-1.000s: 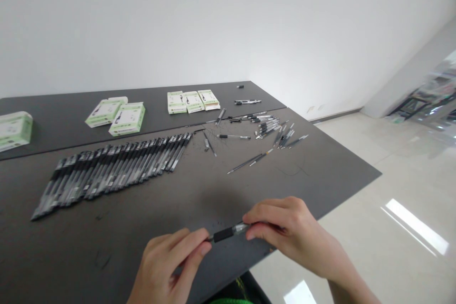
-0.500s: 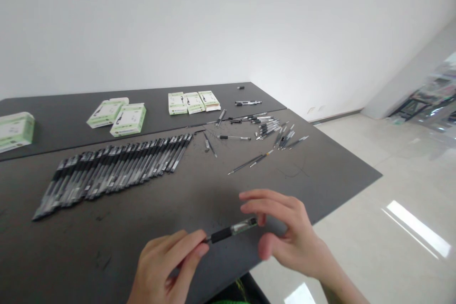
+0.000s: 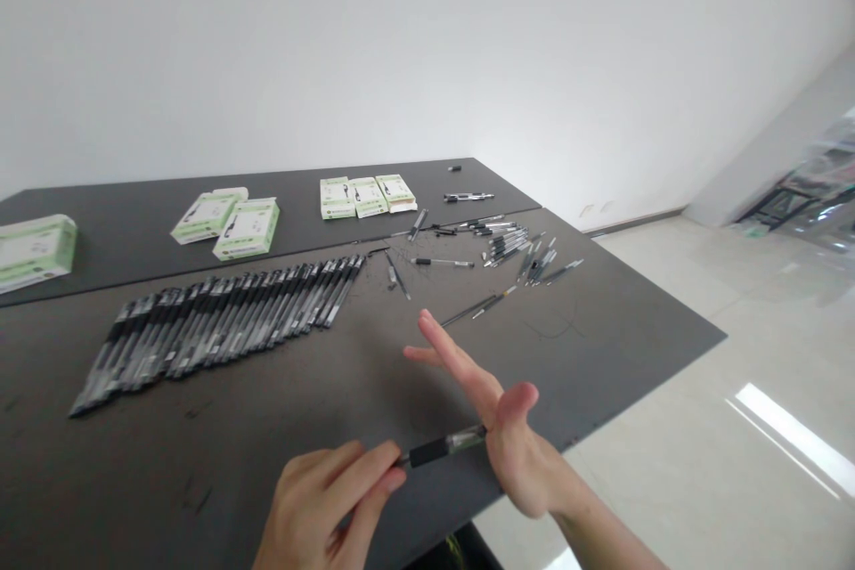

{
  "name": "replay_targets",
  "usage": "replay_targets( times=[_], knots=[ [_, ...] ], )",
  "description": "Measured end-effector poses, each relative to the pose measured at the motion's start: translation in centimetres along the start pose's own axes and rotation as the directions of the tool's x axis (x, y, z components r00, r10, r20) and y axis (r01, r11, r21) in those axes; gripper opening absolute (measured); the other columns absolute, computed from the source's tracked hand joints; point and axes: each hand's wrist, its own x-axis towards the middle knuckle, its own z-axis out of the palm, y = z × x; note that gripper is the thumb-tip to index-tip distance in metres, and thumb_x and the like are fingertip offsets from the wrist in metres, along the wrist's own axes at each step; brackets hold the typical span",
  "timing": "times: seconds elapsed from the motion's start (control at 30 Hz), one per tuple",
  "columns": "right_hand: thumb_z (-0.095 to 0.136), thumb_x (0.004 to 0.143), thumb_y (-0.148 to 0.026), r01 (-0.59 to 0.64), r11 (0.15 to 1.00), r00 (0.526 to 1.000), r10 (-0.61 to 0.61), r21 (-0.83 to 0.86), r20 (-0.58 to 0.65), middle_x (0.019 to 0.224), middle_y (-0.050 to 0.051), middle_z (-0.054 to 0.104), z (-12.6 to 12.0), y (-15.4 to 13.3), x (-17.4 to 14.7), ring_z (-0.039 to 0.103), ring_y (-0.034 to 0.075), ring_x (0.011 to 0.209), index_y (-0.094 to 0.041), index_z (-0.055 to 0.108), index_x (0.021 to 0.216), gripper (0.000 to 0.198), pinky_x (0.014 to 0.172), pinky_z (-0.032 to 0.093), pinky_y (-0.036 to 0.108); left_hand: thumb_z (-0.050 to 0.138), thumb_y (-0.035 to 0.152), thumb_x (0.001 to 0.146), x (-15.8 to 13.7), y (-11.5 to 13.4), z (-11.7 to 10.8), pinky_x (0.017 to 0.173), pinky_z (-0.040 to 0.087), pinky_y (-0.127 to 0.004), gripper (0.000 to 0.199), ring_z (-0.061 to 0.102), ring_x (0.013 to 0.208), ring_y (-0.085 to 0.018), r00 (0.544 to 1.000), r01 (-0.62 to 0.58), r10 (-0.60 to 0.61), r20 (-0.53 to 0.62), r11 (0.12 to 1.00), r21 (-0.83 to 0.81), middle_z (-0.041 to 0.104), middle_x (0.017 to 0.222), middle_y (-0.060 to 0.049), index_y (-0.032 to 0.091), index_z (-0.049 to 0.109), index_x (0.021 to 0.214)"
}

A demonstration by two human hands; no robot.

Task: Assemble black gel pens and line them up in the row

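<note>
The pen looks clear, shiny plastic, its grip matt; table smooth and matt, boxes thin card, floor glossy, wall matt.

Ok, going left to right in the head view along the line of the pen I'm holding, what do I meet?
Your left hand → black-gripped clear pen → your right hand → dark tabletop → glossy floor.

near: slim plastic pen, black at grip, clear toward right | left: row of slim plastic pens, black and clear | far: boxy cardboard cartons, white, light-green bands, black pen print | flat counter, dark grey | wall, plain white
</note>
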Motion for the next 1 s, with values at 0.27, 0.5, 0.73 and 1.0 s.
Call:
replay_targets(
  times=[0.27, 0.5, 0.73, 1.0],
  knots=[
    [-0.003, 0.086, -0.061, 0.014, 1.000, 0.999, -0.015, 0.013, 0.037, 0.152, -0.001, 0.007, 0.2, 1.1, -0.6, 0.034, 0.018, 0.131, -0.033, 0.010, 0.146, 0.068, 0.113, 0.018, 0.038, 0.045, 0.023, 0.090, 0.2, 0.0, -0.2, 0.055, 0.045, -0.018, 0.013, 0.062, 0.053, -0.007, 0.998, -0.057, 0.057, 0.012, 0.997, 0.058, 0.065, 0.063, 0.004, 0.024, 0.058, 0.093],
    [0.000, 0.084, -0.064, 0.038, 0.995, 0.999, -0.039, 0.089, 0.013, 0.152, 0.001, 0.012, 0.8, 1.3, -0.6, 0.034, 0.020, 0.132, -0.034, 0.012, 0.146, 0.070, 0.112, 0.021, 0.040, 0.043, 0.024, 0.091, 0.5, 0.3, -0.1, 0.053, 0.045, -0.018, 0.015, 0.062, 0.051, -0.007, 0.998, -0.062, 0.062, 0.005, 0.995, 0.081, 0.065, 0.063, 0.004, 0.024, 0.058, 0.090],
    [-0.007, 0.078, -0.070, 0.118, 0.957, 0.985, -0.080, 0.264, -0.151, 0.151, 0.001, 0.012, 1.4, 1.1, 1.0, 0.037, 0.022, 0.129, -0.037, 0.004, 0.145, 0.075, 0.111, 0.020, 0.046, 0.047, 0.026, 0.090, 0.4, 0.1, 0.2, 0.052, 0.047, -0.018, 0.012, 0.064, 0.054, -0.008, 1.000, -0.002, 0.002, -0.010, 1.000, 0.027, 0.068, 0.066, 0.003, 0.023, 0.059, 0.091],
    [0.045, 0.086, -0.055, 0.055, 0.931, 0.934, 0.080, 0.361, -0.348, 0.074, -0.001, 0.054, 0.6, 2.6, 0.9, 0.044, 0.007, 0.052, -0.022, 0.048, 0.100, 0.036, 0.052, 0.040, 0.020, 0.049, 0.029, 0.089, -0.2, -0.1, 0.0, 0.059, 0.049, -0.012, 0.013, 0.066, 0.060, -0.007, 0.971, 0.196, -0.187, -0.147, 0.979, 0.052, 0.070, 0.072, 0.004, 0.023, 0.060, 0.087]
  ],
)
